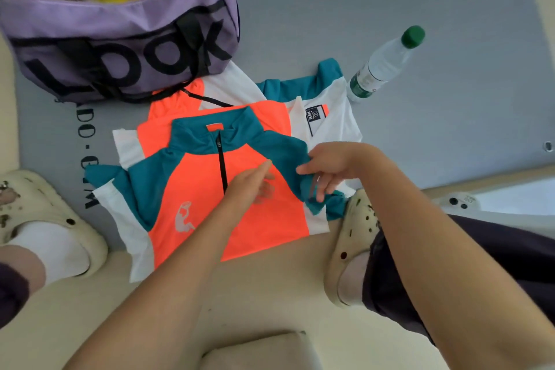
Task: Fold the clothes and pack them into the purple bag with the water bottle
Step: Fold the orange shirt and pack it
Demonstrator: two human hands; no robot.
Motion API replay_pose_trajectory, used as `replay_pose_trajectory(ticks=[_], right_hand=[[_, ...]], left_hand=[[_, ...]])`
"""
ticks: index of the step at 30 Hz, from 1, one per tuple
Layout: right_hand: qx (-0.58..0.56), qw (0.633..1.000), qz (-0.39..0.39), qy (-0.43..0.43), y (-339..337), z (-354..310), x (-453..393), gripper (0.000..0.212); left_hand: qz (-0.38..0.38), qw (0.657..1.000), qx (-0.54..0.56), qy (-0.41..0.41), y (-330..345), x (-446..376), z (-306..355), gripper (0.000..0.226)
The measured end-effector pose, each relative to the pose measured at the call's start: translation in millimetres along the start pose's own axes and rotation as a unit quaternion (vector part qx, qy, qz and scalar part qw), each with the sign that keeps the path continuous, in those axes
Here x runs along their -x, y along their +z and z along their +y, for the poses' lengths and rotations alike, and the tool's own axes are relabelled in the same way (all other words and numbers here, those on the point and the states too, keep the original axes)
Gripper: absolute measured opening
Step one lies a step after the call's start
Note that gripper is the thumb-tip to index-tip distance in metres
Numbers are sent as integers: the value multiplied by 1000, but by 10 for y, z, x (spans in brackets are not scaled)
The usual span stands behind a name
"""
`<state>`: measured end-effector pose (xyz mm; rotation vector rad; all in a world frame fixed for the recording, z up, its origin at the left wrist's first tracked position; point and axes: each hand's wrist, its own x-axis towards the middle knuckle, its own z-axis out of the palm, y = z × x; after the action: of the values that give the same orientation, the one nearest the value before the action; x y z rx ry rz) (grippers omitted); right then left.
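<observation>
An orange, teal and white zip-neck shirt [195,189] lies flat on the floor in front of me. My left hand [252,180] rests flat on its orange chest, fingers straight. My right hand [327,168] pinches the teal right sleeve and shoulder, lifting the fabric. Under it lie more orange, teal and white clothes [324,105] with a black TEAM label. The purple bag [120,24] marked LOOK stands open at the upper left with something yellow inside. A clear water bottle [381,66] with a green cap lies to the right of the clothes.
The clothes lie partly on a grey mat [420,24] with black lettering and partly on a beige floor. My feet in cream clogs sit at the left [45,219] and right [351,249] of the shirt. A pale box edge [261,348] shows at the bottom.
</observation>
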<state>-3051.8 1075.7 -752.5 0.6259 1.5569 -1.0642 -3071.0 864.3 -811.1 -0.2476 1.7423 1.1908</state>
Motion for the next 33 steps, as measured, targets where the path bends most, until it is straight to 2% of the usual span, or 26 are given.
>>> replay_pose_trajectory(ticks=[1,2,4,5,7,9,10,14,16,18,20,23,24,26,28,30,33], right_hand=[[-50,998,-35,-21,48,-78,7,46],[-73,996,-38,-33,81,-129,-3,50],[-58,997,40,-37,111,-153,-56,46],[-39,994,96,-39,114,-135,-104,39],[0,980,192,-59,111,-71,-221,22],[11,961,257,-103,124,-14,-344,9],[14,952,275,-131,132,5,-406,9],[140,935,258,-200,147,-68,-609,42],[215,925,251,-187,120,-130,-696,37],[259,917,261,-158,73,-191,-744,23],[287,910,265,-139,28,-241,-767,13],[323,902,264,-112,-10,-305,-764,16],[325,899,274,-103,-27,-312,-762,18],[321,889,311,-95,-73,-304,-760,20],[289,884,353,-101,-104,-273,-755,22],[230,888,381,-116,-98,-227,-761,21],[139,895,402,-132,-42,-106,-790,11]], left_hand=[[-34,992,103,-65,19,18,-9,56],[-59,978,174,-98,6,14,-57,61],[-80,962,232,-119,-56,8,-183,63],[-78,962,232,-118,-90,22,-242,55],[-63,978,164,-111,-133,26,-344,34],[-46,990,92,-101,-160,-2,-412,17],[-34,993,64,-93,-178,-23,-439,9],[1,1000,-26,-12,-230,-105,-373,13],[27,996,-82,26,-259,-145,-331,11],[49,995,-78,40,-316,-191,-336,11],[39,996,-75,14,-413,-206,-374,15],[8,992,-125,-22,-579,-205,-476,17],[28,994,-104,-10,-620,-208,-491,14],[89,996,17,22,-667,-205,-466,12],[105,987,121,25,-668,-205,-419,15],[73,990,116,12,-618,-201,-406,12],[45,998,39,10,-501,-209,-468,16]])
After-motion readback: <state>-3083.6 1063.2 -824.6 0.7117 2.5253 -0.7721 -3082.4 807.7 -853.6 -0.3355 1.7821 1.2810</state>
